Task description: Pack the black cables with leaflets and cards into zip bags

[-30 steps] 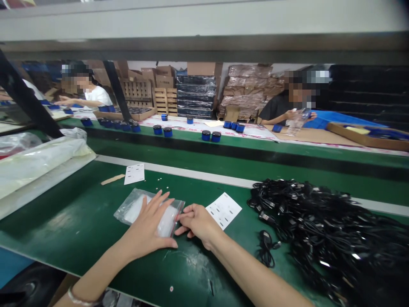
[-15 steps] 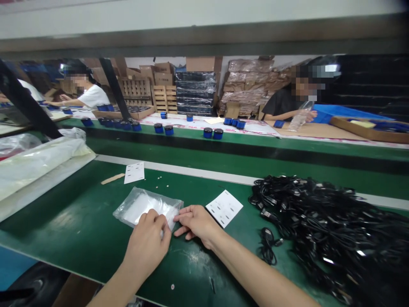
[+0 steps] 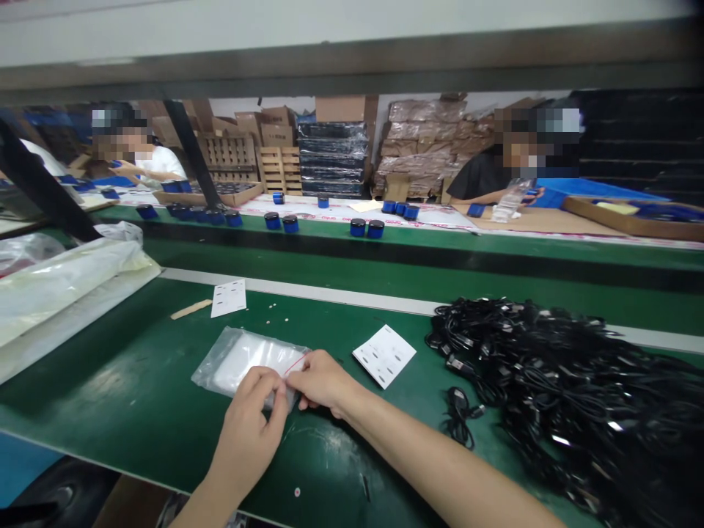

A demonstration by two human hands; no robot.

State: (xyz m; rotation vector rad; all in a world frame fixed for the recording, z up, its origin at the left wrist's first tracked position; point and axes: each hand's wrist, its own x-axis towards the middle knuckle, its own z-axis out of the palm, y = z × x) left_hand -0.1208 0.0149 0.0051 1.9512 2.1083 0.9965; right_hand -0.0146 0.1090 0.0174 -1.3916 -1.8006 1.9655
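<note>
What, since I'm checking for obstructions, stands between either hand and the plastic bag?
Nothing visible: left hand and right hand both meet the plastic bag at its red-lined end; a printed card lies aside, to the right.

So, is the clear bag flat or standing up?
Mostly flat: the clear bag rests broad side up on the green table, left hand and right hand at one end.

Green tabletop: clear plastic bag flat near centre; printed white card to right. Far left, second card, tan strip just beside it; small pale bits nearby. Black cable heap at right, coiled cable near its left side.
</note>
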